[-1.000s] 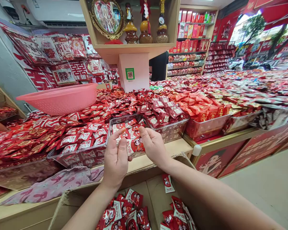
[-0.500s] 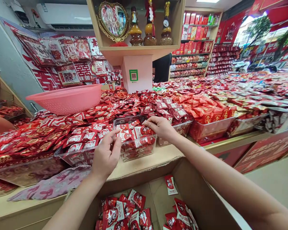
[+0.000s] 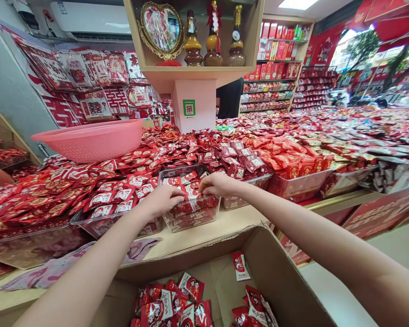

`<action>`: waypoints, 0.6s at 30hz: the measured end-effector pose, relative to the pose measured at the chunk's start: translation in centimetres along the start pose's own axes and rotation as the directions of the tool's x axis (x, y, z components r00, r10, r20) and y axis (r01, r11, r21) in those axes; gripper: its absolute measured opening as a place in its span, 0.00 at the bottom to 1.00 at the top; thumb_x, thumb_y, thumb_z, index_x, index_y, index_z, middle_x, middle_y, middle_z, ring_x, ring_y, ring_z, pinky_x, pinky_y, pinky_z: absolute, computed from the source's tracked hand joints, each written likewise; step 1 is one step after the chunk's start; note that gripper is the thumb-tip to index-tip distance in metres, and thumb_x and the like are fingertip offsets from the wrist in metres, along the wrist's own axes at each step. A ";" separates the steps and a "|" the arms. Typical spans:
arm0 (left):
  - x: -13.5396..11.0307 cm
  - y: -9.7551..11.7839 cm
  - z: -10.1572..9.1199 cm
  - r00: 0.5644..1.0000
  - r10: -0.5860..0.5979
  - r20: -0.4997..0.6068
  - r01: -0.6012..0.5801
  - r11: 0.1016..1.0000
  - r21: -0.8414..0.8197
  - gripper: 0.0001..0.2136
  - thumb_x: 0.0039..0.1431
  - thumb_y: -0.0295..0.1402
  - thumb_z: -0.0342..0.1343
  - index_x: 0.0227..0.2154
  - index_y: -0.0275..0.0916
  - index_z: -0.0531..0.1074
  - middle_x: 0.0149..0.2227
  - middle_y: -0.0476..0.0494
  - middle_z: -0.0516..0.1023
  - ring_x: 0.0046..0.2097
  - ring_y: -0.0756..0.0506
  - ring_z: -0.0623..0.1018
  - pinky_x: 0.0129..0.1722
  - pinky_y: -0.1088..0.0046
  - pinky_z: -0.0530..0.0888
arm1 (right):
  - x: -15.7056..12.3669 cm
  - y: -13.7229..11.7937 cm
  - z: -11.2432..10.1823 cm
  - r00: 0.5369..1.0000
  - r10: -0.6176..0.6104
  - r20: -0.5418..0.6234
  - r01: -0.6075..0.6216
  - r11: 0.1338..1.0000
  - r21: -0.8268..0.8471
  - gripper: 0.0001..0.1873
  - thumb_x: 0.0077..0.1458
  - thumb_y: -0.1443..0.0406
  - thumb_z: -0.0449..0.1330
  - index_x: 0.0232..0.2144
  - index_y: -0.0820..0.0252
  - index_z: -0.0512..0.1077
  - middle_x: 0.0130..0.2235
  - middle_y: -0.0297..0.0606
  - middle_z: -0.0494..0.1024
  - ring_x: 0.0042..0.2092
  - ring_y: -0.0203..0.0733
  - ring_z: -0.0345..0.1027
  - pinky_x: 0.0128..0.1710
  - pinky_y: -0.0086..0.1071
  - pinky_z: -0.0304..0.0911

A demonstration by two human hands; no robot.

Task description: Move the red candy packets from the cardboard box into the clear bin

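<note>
A clear plastic bin (image 3: 191, 218) on the counter holds rows of small red-and-white packets (image 3: 192, 190) printed with cartoon figures. From its left side, my left hand (image 3: 165, 199) reaches over the front rim, thumb and fingers closed together at a packet. Opposite it, my right hand (image 3: 218, 184) has its fingers curled down onto a packet at the bin's right side. My fingers partly cover the packets they touch. Below, an open cardboard box (image 3: 221, 284) contains similar loose packets (image 3: 167, 304) in two heaps, with a single packet (image 3: 240, 266) near its far wall.
Other bins of red packets flank this one, including a left bin (image 3: 116, 222) and a dark-red one (image 3: 247, 193). A pink basket (image 3: 88, 141) rests on the heap behind. A patterned cloth (image 3: 47, 272) lies along the counter edge. A shelf box (image 3: 197, 70) overhangs the middle.
My left hand has moved right and turned inward over the bin's front rim. My right hand has shifted slightly left and lower onto the packets. The view has shifted slightly.
</note>
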State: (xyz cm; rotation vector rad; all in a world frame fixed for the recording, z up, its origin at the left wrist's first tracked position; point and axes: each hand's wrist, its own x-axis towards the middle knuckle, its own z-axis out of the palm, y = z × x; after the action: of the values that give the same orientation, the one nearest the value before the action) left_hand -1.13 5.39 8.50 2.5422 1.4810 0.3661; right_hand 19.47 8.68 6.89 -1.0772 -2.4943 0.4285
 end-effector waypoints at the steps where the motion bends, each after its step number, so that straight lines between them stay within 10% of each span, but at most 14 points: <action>1: 0.2 0.0 0.0 1.000 0.002 0.016 -0.002 1.000 -0.016 0.13 0.49 0.35 0.48 0.32 0.41 0.76 0.33 0.49 0.81 0.33 0.46 0.77 0.33 0.76 0.69 | 0.0 0.0 -0.1 0.999 0.016 0.033 -0.016 1.000 0.005 0.10 0.43 0.72 0.57 0.31 0.61 0.74 0.29 0.33 0.76 0.31 0.33 0.66 0.29 0.24 0.57; 18: 0.9 -0.3 0.4 0.998 0.026 0.058 -0.017 0.989 -0.146 0.13 0.48 0.35 0.50 0.34 0.39 0.76 0.35 0.47 0.80 0.36 0.45 0.77 0.36 0.74 0.70 | 1.4 0.1 -1.1 0.974 0.029 0.227 -0.034 0.999 0.017 0.12 0.38 0.72 0.57 0.30 0.64 0.73 0.26 0.33 0.74 0.27 0.31 0.64 0.23 0.20 0.54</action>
State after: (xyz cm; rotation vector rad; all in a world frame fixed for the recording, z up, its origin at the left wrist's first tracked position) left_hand -0.84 6.31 8.17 2.4348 1.3551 0.3830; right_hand 19.18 9.90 8.14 -1.1166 -2.6655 0.6170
